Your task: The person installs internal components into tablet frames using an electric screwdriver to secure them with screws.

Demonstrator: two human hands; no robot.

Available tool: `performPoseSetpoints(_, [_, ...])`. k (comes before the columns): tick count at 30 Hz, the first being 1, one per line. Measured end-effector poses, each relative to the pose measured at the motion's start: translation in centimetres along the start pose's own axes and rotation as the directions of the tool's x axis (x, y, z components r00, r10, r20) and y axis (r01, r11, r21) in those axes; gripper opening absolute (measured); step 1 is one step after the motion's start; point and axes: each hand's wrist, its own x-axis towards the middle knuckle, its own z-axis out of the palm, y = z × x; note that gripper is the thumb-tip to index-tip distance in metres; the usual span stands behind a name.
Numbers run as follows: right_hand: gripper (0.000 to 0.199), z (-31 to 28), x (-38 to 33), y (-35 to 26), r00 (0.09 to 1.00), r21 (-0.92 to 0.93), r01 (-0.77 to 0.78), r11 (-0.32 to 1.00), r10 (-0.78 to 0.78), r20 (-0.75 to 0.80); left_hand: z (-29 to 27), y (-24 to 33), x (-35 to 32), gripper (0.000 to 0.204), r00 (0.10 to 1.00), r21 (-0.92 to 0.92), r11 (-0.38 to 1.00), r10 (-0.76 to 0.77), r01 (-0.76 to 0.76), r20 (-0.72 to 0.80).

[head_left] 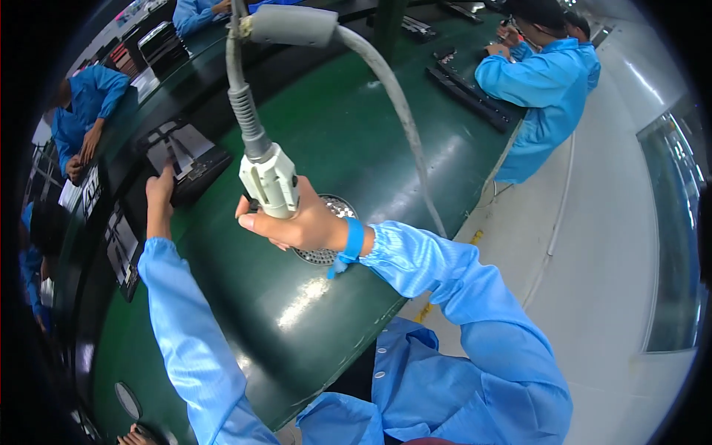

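Note:
My right hand (pixel 308 222) is wrapped round a white electric screwdriver (pixel 271 182), with a grey cord leaving its top. Its tip is hidden below my fingers. Under this hand lies a round metal dish (pixel 315 257) holding many small shiny pieces, partly covered by the hand and a blue wrist strap (pixel 354 239). Farther left, my left hand (pixel 159 194) grips the near side of a flat black device part (pixel 200 178) with a light grey panel; most of its fingers are hidden. The screwdriver is held above the bench, apart from the part.
The cord (pixel 404 111) loops over the green bench (pixel 371 141). A similar black part (pixel 122 248) lies left of my left arm. Long black pieces (pixel 471 93) lie near a co-worker (pixel 545 81) at far right; another person (pixel 89 111) sits at left. A round mirror-like disc (pixel 127 401) stands lower left.

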Motion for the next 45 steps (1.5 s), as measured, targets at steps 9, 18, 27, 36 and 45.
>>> performPoseSetpoints(9, [0.014,-1.3,-0.9,1.0,0.993,-0.009,0.045,0.999,-0.045,-0.111,-9.0,-1.6,-22.8,0.05,0.995,-0.312,0.95,0.062,-0.034,0.078])
performPoseSetpoints(18, [0.028,-1.9,-0.7,1.8,0.998,0.022,0.049,0.999,-0.048,-0.033,-10.6,-5.9,-45.8,0.062,0.986,-0.293,0.954,-0.02,0.069,0.167])
performPoseSetpoints(27, [0.031,-1.8,-0.6,2.4,0.997,-0.028,0.038,0.999,-0.04,-0.064,-23.5,-11.0,-38.8,0.029,0.929,0.407,0.911,0.209,-0.071,-0.305])
performPoseSetpoints(36, [0.029,-1.4,-0.5,2.2,0.995,-0.045,0.056,0.997,-0.059,-0.076,-25.3,-16.9,-30.7,0.04,0.973,0.447,0.888,0.001,0.105,-0.231])
performPoseSetpoints(45, [0.029,-1.2,-0.5,2.1,0.996,-0.046,0.056,0.997,-0.059,-0.069,-25.4,-16.2,-30.1,0.025,0.964,0.091,0.994,0.089,-0.068,-0.25])
